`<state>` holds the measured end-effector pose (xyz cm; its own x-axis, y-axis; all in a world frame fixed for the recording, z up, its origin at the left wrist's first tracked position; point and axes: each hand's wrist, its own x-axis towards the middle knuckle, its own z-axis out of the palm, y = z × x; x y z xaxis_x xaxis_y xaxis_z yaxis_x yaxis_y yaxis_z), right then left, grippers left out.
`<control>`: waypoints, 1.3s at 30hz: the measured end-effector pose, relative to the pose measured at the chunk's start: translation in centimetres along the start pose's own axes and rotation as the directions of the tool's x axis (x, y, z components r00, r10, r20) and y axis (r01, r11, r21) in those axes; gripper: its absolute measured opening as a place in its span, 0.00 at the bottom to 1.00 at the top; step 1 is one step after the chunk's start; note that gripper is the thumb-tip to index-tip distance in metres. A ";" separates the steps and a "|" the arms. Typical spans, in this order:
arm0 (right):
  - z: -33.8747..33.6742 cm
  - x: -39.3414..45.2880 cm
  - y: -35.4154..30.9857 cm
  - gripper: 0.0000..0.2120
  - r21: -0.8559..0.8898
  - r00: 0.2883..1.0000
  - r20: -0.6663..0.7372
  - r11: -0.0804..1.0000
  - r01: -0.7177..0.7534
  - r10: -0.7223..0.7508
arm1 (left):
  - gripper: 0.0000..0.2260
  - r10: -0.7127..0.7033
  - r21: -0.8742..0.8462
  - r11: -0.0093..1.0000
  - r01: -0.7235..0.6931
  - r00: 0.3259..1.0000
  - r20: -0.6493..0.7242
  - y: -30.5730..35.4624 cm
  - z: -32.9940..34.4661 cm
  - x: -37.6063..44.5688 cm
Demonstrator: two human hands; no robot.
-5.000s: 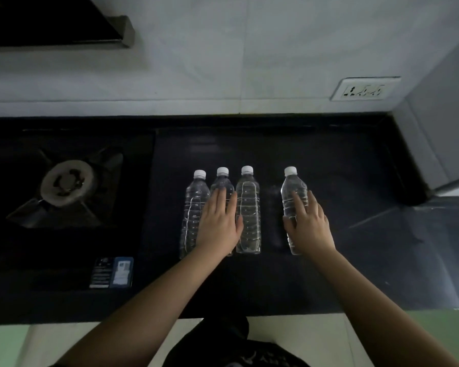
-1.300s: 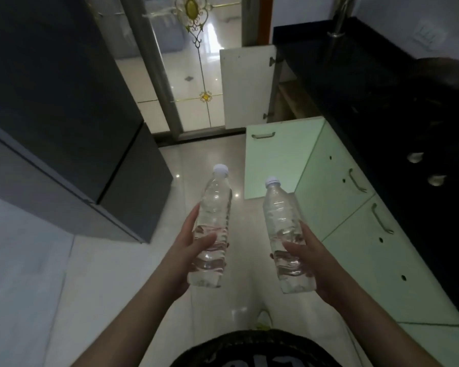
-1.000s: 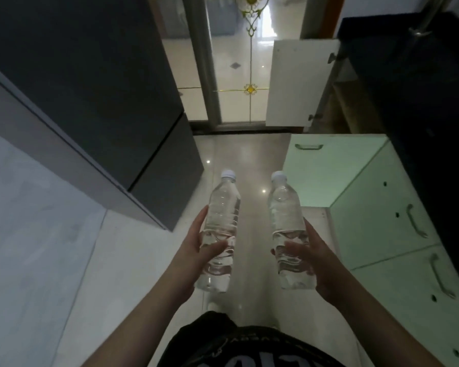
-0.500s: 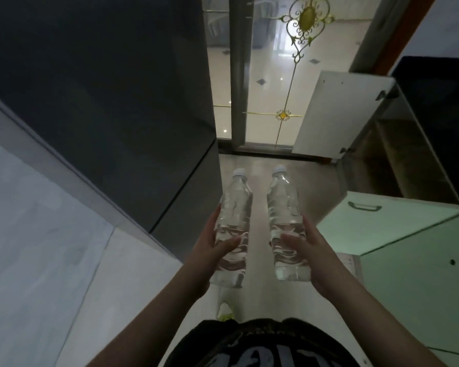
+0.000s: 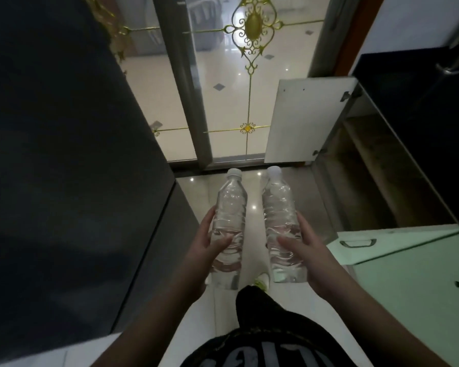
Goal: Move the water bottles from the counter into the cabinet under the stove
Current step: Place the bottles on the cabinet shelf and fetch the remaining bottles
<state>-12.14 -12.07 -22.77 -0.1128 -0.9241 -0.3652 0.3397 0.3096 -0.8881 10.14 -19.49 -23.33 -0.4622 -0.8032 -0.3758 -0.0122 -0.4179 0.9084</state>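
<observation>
I hold two clear water bottles with white caps upright in front of me over the floor. My left hand [image 5: 202, 250] grips the left bottle [image 5: 229, 207] around its lower half. My right hand [image 5: 306, 250] grips the right bottle [image 5: 278, 205] the same way. To the right, an open cabinet [image 5: 376, 165] shows its dim brown inside under the black counter [image 5: 421, 107]. Its white door [image 5: 302, 120] is swung outward, and a green door [image 5: 398, 241] nearer me also stands open. The stove is out of view.
A tall dark appliance [image 5: 64, 154] fills the left side and narrows the aisle. A glass sliding door [image 5: 223, 88] with gold ornament closes the far end. Closed pale green cabinet fronts [image 5: 421, 300] run along the right. The glossy tiled floor [image 5: 252, 186] lies between.
I have turned away from the counter, where two bottles were picked up, and walked along the aisle. The open cabinet and glass door have come nearer; the bottles stay upright in my hands.
</observation>
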 end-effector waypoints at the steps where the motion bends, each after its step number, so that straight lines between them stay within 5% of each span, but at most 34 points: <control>1: -0.6 1.6 -0.6 0.37 0.018 1.000 -0.012 1.000 -0.016 0.016 | 0.35 -0.006 0.022 1.000 0.006 1.000 0.003 0.8 0.4 2.0; 12: -7.6 15.0 -8.2 0.29 0.054 0.993 -0.106 0.997 -0.055 0.060 | 0.37 -0.112 0.072 0.992 0.108 0.992 0.055 8.8 3.4 19.0; 21: -9.9 22.7 -10.8 0.29 0.103 0.959 -0.283 0.995 -0.005 0.034 | 0.32 -0.200 0.243 0.960 0.136 0.945 0.258 13.2 4.5 34.5; 27: -11.4 28.6 -12.9 0.40 0.116 0.872 -0.489 0.993 0.030 0.031 | 0.37 -0.238 0.348 0.936 0.055 0.827 0.509 17.1 6.2 45.9; 32: -11.0 31.8 -14.9 0.36 0.145 0.757 -0.653 0.980 0.138 -0.010 | 0.36 -0.285 0.387 0.922 0.001 0.678 0.678 19.3 7.8 52.3; 39: -12.2 31.6 -14.6 0.35 0.192 0.568 -0.823 0.949 0.249 0.017 | 0.35 -0.430 0.519 0.854 -0.020 0.534 0.728 18.2 13.6 57.3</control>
<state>-32.09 -43.02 -24.73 -0.8263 -0.3353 -0.4525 0.4736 0.0209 -0.8805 -28.64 -67.28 -25.85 -0.8871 0.0593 -0.4577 -0.4615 -0.1208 0.8789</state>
